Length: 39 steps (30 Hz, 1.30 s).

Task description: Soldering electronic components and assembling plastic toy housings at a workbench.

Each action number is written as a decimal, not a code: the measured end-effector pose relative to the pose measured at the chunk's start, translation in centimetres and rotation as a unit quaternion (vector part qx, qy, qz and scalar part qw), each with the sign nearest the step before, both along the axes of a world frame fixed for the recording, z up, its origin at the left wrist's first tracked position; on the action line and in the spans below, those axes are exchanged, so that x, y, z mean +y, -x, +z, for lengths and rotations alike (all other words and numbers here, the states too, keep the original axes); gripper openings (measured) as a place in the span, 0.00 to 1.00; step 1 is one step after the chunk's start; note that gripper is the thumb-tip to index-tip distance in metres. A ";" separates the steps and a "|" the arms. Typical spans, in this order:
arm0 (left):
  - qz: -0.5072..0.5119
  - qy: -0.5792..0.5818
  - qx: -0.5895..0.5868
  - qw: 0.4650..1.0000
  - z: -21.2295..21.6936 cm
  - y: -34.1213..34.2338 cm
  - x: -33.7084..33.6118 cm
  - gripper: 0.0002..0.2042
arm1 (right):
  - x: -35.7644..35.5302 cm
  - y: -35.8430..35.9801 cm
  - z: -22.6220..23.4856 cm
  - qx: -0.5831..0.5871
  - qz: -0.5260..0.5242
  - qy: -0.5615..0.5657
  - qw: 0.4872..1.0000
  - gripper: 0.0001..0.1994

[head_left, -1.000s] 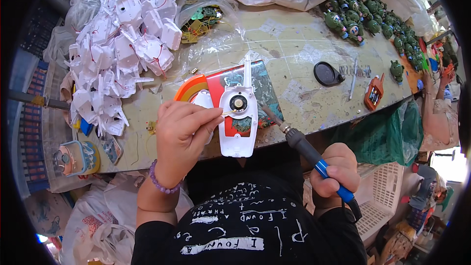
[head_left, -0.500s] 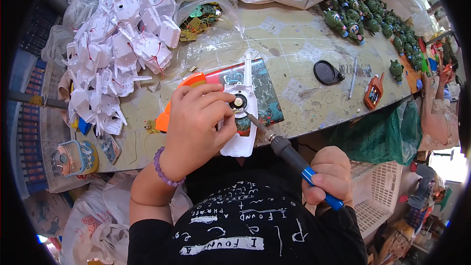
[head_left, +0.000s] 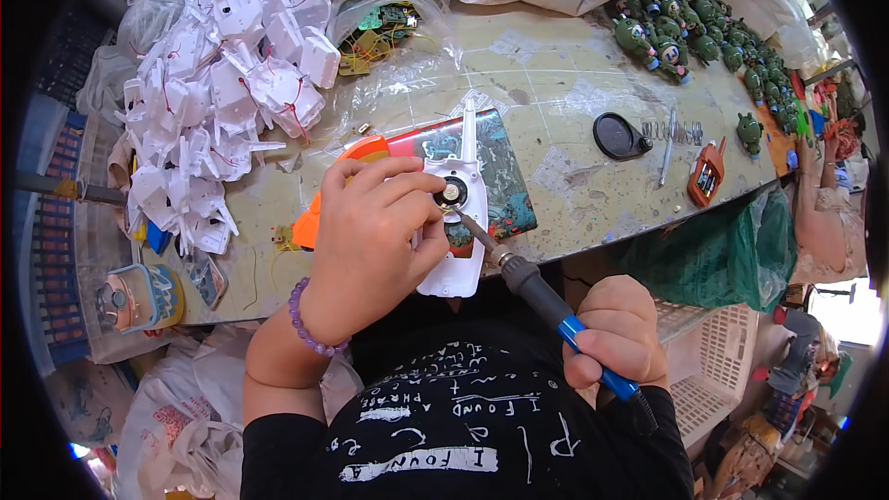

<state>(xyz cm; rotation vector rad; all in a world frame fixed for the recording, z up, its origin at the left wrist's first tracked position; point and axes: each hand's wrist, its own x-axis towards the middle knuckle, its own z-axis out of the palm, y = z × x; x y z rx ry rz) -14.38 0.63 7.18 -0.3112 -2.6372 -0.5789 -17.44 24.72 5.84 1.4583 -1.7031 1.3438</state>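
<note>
My right hand (head_left: 615,333) is wrapped round the blue and black handle of a soldering iron (head_left: 532,285). Its metal tip points up and left, touching or very close to the lower edge of a small round black speaker (head_left: 452,192). The speaker sits in a white plastic shell (head_left: 472,187) with a long narrow upper arm. My left hand (head_left: 380,222) bends over the shell's left side, fingers pinched at the speaker; what they pinch is mostly hidden. Beneath the shell lies a dark patterned book-like block (head_left: 511,185), with an orange plastic part (head_left: 308,222) beside it.
White plastic shells with red wires (head_left: 236,83) are heaped at left. Circuit boards in a plastic bag (head_left: 375,37) lie behind. Green figurines (head_left: 685,18) cover the far right. A black ring-shaped part (head_left: 619,136), a spring (head_left: 683,132) and an orange-brown device (head_left: 707,176) lie at right.
My right hand has shifted slightly left, and the soldering iron with it. The white shell has moved a touch to the right; my left hand stays nearly still.
</note>
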 end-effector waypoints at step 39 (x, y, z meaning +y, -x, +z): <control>0.004 -0.020 0.006 1.000 -0.4 0.2 0.3 0.07 | -0.5 0.6 0.9 0.039 0.040 -0.034 0.998 0.15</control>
